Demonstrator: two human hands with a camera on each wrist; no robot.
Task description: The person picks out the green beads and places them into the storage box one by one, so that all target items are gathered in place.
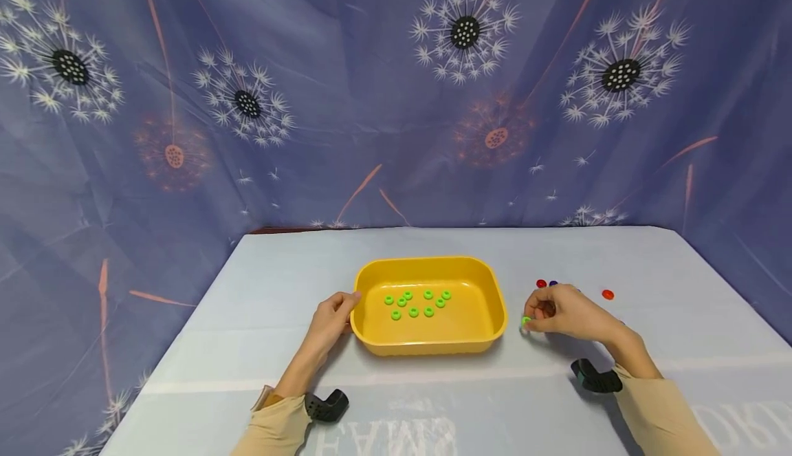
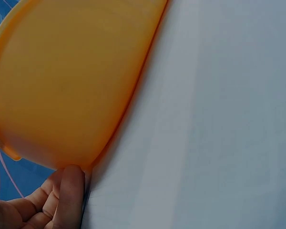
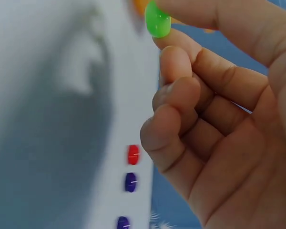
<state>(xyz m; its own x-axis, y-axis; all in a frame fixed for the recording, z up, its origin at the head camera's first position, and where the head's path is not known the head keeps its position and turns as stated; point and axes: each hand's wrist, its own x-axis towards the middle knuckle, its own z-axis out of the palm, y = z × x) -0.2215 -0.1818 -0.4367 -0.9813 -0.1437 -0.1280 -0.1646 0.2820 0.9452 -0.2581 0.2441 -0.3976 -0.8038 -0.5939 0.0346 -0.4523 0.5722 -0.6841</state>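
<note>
My left hand (image 1: 332, 317) holds the left end of a yellow plastic tray (image 1: 427, 348). In the left wrist view the curled fingers (image 2: 70, 191) touch the underside of the tray (image 2: 76, 86) near its corner, and the thumb is at its rim. Several small green rings (image 1: 413, 312) lie scattered on the tray's floor. Right of the tray, my right hand (image 1: 566, 311) pinches one more green ring (image 3: 157, 20) between thumb and index finger, just above the table. The other fingers of that hand are loosely curled.
Beyond the right hand lie a red bead (image 1: 541, 283), a dark blue bead (image 1: 553, 283) and an orange-red bead (image 1: 608, 294), partly masked by the hand. A white cloth covers the table (image 1: 260, 270). A blue patterned curtain (image 1: 371, 98) hangs behind it.
</note>
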